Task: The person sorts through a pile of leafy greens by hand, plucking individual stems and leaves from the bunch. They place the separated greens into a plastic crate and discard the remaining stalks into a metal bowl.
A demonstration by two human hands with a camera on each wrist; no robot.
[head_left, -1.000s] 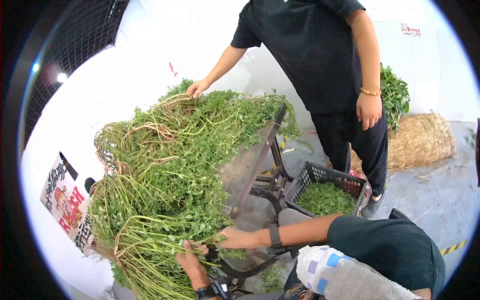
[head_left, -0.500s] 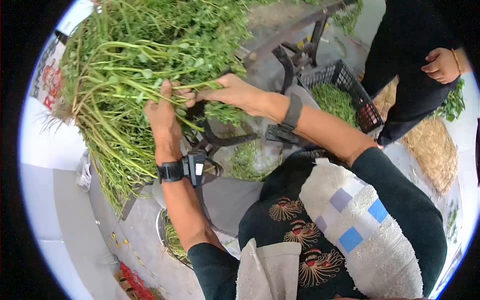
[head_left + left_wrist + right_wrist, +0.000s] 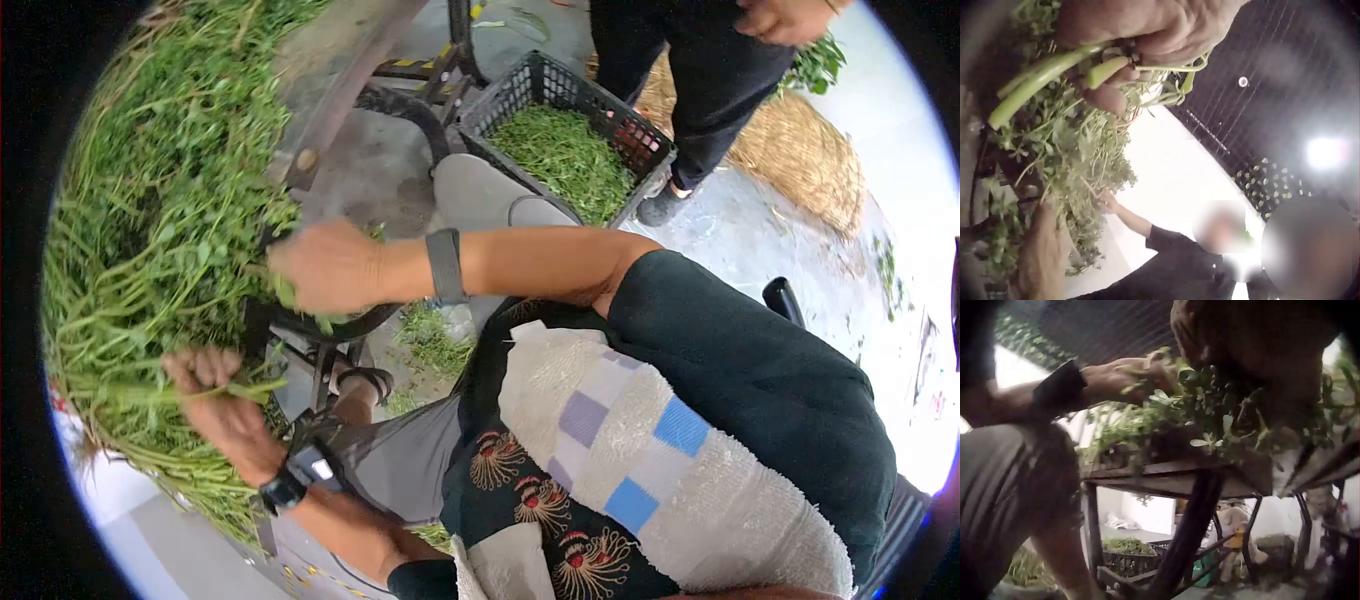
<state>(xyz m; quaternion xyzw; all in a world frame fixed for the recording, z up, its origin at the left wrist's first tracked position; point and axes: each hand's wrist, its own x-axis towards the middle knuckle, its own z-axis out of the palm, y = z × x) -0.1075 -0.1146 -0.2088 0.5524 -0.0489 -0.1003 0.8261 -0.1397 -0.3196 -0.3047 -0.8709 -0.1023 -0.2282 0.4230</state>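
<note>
My left hand (image 3: 222,410) grips green stems (image 3: 1035,84) whose blunt ends poke out past the fingers in the left wrist view. Behind it spreads a big heap of leafy greens (image 3: 175,210) with long stems. My right hand (image 3: 330,268), blurred, is curled around leafy sprigs (image 3: 1210,394), with leaves hanging below it in the right wrist view. A gap separates the two hands, the right one being nearer the table's edge.
A black crate (image 3: 655,150) of picked greens stands on the floor beyond my right arm. Another person in dark trousers (image 3: 710,90) stands beside it, near a straw bale (image 3: 800,160). Table legs (image 3: 1194,519) rise close to my knees. Loose greens (image 3: 435,340) lie on the floor.
My head view has swung toward the right. The hands, close together on the same stems half a second ago, are now apart, my right hand having pulled away with leafy sprigs.
</note>
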